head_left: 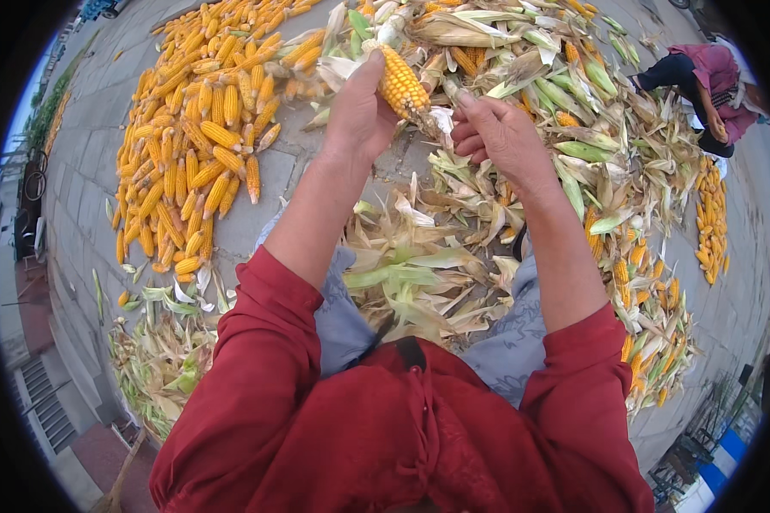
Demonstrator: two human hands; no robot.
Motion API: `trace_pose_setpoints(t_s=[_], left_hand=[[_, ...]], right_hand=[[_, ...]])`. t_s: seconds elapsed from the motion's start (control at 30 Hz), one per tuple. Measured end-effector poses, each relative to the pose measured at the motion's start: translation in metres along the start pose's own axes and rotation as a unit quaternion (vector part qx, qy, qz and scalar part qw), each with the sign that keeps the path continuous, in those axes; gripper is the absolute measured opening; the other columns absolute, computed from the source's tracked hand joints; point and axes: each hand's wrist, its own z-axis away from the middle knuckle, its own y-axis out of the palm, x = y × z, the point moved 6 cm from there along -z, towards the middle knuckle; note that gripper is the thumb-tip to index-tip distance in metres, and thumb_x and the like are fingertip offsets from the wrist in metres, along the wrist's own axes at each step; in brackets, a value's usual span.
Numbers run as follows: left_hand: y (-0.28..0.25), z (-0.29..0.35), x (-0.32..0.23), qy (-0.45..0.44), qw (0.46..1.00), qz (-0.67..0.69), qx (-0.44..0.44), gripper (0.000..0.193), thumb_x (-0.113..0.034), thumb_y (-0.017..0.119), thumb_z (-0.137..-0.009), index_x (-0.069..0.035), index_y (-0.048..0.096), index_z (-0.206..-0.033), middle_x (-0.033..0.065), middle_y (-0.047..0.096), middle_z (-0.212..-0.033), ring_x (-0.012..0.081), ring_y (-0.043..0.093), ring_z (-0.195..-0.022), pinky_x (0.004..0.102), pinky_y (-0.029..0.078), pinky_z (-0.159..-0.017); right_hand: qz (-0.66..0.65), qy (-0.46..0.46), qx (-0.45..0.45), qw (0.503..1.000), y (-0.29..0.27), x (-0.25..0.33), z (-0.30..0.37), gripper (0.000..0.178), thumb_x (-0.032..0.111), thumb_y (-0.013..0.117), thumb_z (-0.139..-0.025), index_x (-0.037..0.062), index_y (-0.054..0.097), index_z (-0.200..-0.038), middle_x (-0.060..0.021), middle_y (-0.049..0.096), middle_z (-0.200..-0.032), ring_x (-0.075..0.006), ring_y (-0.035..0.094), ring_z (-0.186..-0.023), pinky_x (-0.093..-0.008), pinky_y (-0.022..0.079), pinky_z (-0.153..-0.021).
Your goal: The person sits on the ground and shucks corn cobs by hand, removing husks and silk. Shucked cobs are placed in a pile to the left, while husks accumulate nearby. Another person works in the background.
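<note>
My left hand [355,111] is closed round a yellow ear of corn [402,83], its kernels bare and its base turned down to the right. Pale husk [442,121] shows at that base, beside the curled fingers of my right hand [500,141]. The right thumb and fingers pinch a pale husk stub; the palm hides most of it. Beneath both hands, a heap of dry, stripped husks [411,265] lies between my legs.
Bare yellow ears form a big pile [197,145] on the paving at left. A mound of husk-covered ears [590,128] spreads ahead and right. Another person [714,85] bends at the far right, near a smaller row of ears [710,222]. More husks [167,359] lie at lower left.
</note>
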Motion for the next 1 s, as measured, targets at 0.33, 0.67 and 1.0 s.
trace_pose_setpoints(t_s=[0.33, 0.67, 1.0], left_hand=[[-0.005, 0.001, 0.005, 0.029, 0.998, -0.048, -0.031, 0.033, -0.027, 0.046, -0.100, 0.002, 0.048, -0.115, 0.0151, 0.063, -0.102, 0.0283, 0.064, -0.093, 0.0412, 0.052, -0.085], [0.014, 0.013, -0.016, 0.117, 0.980, -0.161, 0.027, 0.041, -0.010, 0.065, -0.086, 0.004, 0.045, -0.119, 0.0119, 0.058, -0.103, 0.0219, 0.064, -0.090, 0.0349, 0.054, -0.079], [0.004, 0.005, -0.008, 0.146, 0.940, -0.309, -0.008, 0.036, -0.014, 0.061, -0.091, 0.002, 0.048, -0.122, 0.0087, 0.059, -0.111, 0.0157, 0.057, -0.099, 0.0296, 0.048, -0.085]], right_hand=[[0.066, -0.011, 0.077, 0.995, 0.037, -0.013, 0.001, 0.041, 0.035, 0.061, -0.090, -0.0046, 0.063, -0.079, -0.0084, 0.064, -0.065, -0.0141, 0.063, -0.054, -0.0279, 0.051, -0.052], [0.067, 0.057, 0.055, 0.995, 0.042, -0.011, 0.007, 0.038, 0.034, 0.060, -0.090, -0.0031, 0.067, -0.082, -0.0080, 0.062, -0.059, -0.0154, 0.060, -0.047, -0.0288, 0.050, -0.047], [0.180, -0.015, 0.098, 0.979, 0.034, -0.013, 0.003, 0.026, 0.023, 0.058, -0.083, -0.0001, 0.068, -0.076, -0.0133, 0.064, -0.059, -0.0234, 0.064, -0.051, -0.0357, 0.055, -0.059]])
